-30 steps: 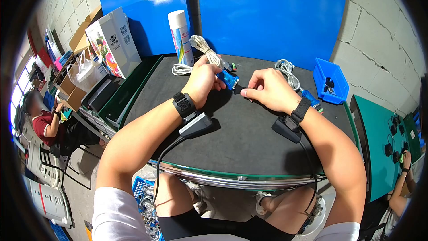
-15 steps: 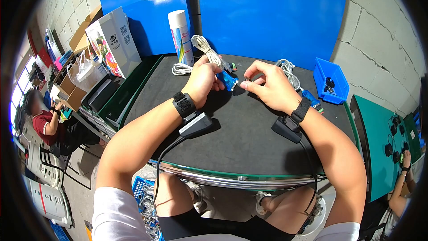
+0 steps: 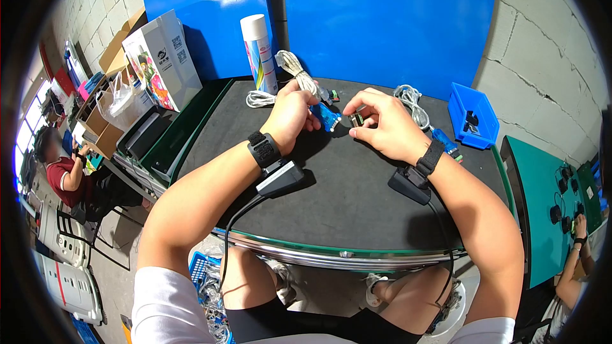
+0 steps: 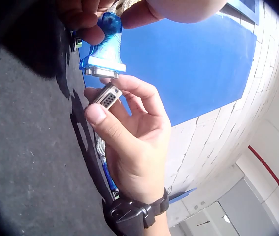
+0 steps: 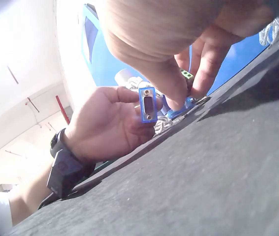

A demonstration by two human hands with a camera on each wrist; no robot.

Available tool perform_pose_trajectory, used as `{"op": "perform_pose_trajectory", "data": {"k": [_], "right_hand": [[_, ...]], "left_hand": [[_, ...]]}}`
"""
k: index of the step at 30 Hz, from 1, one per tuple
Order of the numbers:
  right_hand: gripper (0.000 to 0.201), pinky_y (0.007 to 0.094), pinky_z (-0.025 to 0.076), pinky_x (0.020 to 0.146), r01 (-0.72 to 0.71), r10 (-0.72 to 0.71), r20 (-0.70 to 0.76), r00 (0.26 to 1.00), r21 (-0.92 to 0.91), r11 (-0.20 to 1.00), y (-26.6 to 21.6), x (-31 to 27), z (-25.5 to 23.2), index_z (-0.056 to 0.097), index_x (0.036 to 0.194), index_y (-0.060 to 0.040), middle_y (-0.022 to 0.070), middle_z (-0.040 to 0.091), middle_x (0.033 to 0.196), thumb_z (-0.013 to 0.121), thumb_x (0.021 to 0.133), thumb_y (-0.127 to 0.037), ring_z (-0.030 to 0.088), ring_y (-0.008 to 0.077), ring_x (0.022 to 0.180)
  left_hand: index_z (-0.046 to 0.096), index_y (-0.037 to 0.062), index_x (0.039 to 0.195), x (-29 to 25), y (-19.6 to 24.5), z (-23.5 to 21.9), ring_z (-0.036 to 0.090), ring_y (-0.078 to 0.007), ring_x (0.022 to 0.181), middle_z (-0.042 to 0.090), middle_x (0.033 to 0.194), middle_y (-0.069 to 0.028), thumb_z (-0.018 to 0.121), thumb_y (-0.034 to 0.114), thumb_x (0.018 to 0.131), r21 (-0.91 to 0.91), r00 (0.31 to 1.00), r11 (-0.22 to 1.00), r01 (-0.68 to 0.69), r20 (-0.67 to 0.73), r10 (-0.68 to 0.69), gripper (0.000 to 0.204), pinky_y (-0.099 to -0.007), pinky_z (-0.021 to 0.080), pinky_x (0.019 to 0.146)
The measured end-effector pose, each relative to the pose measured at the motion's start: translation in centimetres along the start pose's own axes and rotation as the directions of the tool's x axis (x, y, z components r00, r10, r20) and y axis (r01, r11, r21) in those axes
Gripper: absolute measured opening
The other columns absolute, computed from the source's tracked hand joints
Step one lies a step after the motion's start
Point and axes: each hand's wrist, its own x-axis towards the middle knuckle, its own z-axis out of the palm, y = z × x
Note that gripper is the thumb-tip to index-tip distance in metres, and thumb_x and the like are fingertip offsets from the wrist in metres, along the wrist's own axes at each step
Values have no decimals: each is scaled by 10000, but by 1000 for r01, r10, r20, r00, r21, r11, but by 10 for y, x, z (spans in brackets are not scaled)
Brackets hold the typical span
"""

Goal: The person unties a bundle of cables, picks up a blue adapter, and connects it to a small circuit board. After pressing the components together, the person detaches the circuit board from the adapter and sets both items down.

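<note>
My left hand [image 3: 288, 118] grips a translucent blue serial connector [image 3: 327, 116] on a grey cable, its metal D-shaped end facing right. In the right wrist view, that connector end [image 5: 144, 117] shows a screw post above and below the opening. Close beside it, my right hand [image 3: 394, 129] pinches a small serial adapter [image 3: 356, 119] between thumb and fingers. The left wrist view shows the adapter's pin-hole face [image 4: 110, 100] just below the blue connector [image 4: 106, 51], a gap between them. A green terminal block [image 5: 187, 74] shows between the right fingers.
Behind my left hand stand a spray can [image 3: 260, 57] and a coiled grey cable [image 3: 294, 69]. To the right lie another coiled cable [image 3: 413, 103] with a blue connector [image 3: 444, 141] and a blue bin [image 3: 473, 118] of small black parts. Blue panels [image 3: 389, 19] border the mat's back.
My right hand has drawn slightly back from the blue connector, and the small adapter between its fingers has turned into plain view. The left hand keeps its grip, nearly still.
</note>
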Motion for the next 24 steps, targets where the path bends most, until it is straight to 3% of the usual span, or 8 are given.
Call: {"op": "perform_pose_trajectory", "data": {"k": [7,9,10,12,19,21,24], "right_hand": [[300,356,607,870,27,-28,23,999,67,997,4,-4,3,700,1111,-11,123,672,1154,717,844,124,717,250,1038],[298,363,606,881,40,-42,20,999,70,997,7,-4,3,698,1109,-9,125,675,1147,690,846,131,718,254,1036],[298,369,604,892,54,-56,17,998,73,996,7,-3,3,697,1106,-6,127,678,1140,664,847,138,719,257,1033],[294,375,603,903,49,-49,9,999,60,997,5,0,1,694,1109,-4,131,685,1140,649,854,134,721,260,1036],[297,385,601,923,58,-58,-12,998,68,996,9,1,3,673,1138,8,153,713,1160,616,871,125,723,265,1041],[297,382,599,917,47,-46,-9,999,80,996,6,1,2,669,1135,12,150,717,1141,607,869,131,725,261,1028],[298,376,595,896,53,-51,-17,999,92,994,7,1,3,659,1123,19,143,722,1095,585,863,144,722,251,988]], "left_hand": [[605,71,1366,-4,-5,2,622,-183,654,656,916,-63,490,73,982,-11,1000,1000,4,-8,-4,401,-319,488,628],[595,38,1172,-4,-5,3,628,-185,571,650,863,-87,510,54,958,-43,999,999,-28,-22,27,231,-298,482,517],[595,38,1172,-5,-5,3,628,-185,571,650,863,-87,510,54,958,-44,999,999,-28,-22,27,231,-298,482,517],[608,70,1358,0,0,1,623,-184,650,658,910,-63,483,74,987,13,1000,1000,5,1,-5,391,-319,485,626],[621,70,1331,0,-1,1,621,-182,647,661,904,-64,486,79,982,4,1000,1000,19,-12,-19,373,-315,482,623],[590,29,1126,1,-2,1,636,-195,582,657,851,-103,504,77,964,-22,1000,999,-22,-17,22,189,-310,489,531],[591,31,1115,1,-2,2,634,-194,583,655,847,-101,506,85,962,-30,1000,999,-18,-15,17,183,-308,489,532]]}}
